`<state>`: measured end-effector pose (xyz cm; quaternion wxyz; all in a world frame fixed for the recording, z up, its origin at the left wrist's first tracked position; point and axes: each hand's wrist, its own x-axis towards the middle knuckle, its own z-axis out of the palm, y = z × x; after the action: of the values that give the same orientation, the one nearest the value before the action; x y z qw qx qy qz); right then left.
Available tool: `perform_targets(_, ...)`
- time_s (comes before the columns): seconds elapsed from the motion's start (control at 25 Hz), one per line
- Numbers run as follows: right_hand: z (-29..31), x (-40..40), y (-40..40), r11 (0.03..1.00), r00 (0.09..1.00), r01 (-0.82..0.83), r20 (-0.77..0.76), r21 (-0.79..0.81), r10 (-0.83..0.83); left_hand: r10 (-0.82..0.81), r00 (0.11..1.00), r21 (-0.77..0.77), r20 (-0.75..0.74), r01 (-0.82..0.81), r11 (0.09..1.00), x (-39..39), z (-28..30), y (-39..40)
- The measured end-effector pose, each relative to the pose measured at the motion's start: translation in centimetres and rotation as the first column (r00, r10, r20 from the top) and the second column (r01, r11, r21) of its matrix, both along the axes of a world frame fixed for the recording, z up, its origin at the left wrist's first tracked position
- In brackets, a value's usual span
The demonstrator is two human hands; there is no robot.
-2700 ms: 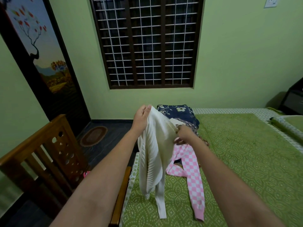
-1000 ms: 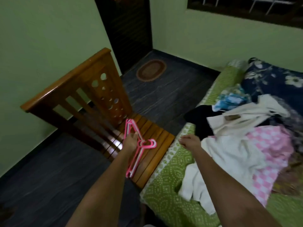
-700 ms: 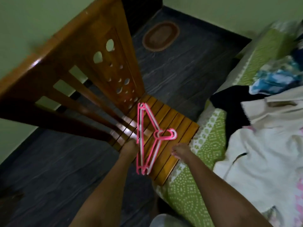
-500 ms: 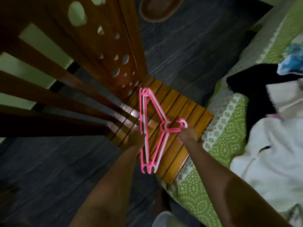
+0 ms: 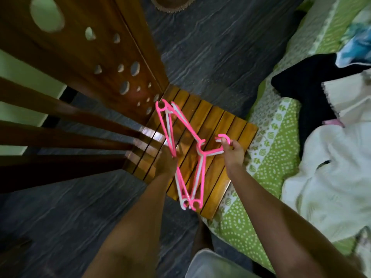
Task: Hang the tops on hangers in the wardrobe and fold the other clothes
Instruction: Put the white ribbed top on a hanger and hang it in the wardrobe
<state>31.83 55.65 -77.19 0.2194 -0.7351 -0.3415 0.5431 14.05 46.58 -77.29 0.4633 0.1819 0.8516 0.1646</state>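
Observation:
A bunch of pink and white plastic hangers [image 5: 187,135] is held just above the slatted seat of a wooden chair [image 5: 212,137]. My left hand [image 5: 166,163] grips the bars of the hangers at their left side. My right hand [image 5: 233,152] pinches the pink hook of one hanger and holds it a little to the right of the bunch. On the bed at the right lie a white knit top [image 5: 333,181], a black garment [image 5: 309,93] and a blue patterned cloth [image 5: 359,45].
The chair's tall carved back [image 5: 84,57] rises at the left. The bed with a green dotted sheet [image 5: 267,163] touches the chair's right edge. Dark floor [image 5: 210,49] lies beyond, with a round brown mat [image 5: 172,3] at the top. My foot shows below the chair.
I laid the white top on the bed and turned to the chair. My left hand took hold of the hangers, then my right hand reached in and pinched one hook, drawing it rightward.

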Motion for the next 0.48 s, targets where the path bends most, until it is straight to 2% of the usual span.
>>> perform_targets(0.08, 2.2, 1.9, 0.7, 0.977, 0.935, 0.207, -0.284, -0.053, -0.214, -0.112, 0.994, 0.051, -0.021, 0.113, 0.992, 2.4, 0.7, 1.3)
perform_targets(0.16, 4.3, 5.0, 1.4, 0.949, 0.853, 0.301, -0.418, -0.098, -0.314, -0.168, 0.982, 0.161, 0.081, 0.154, 0.975, 7.0, 1.6, 3.4)
perform_targets(0.28, 6.1, 12.7, 2.3, 0.944, 0.862, 0.330, -0.399, -0.029, -0.314, -0.224, 0.966, 0.212, 0.132, 0.194, 0.958, 15.4, 1.3, 6.2)
perform_targets(0.4, 7.2, 24.7, 2.7, 0.917, 0.857, 0.397, -0.369, 0.030, -0.359, -0.363, 0.915, 0.217, 0.178, 0.323, 0.921, 26.7, 3.0, 9.5)
perform_targets(0.48, 7.6, 32.9, 2.8, 0.898, 0.843, 0.439, -0.362, 0.034, -0.398, -0.490, 0.851, 0.274, 0.188, 0.433, 0.859, 34.3, 4.6, 11.8)
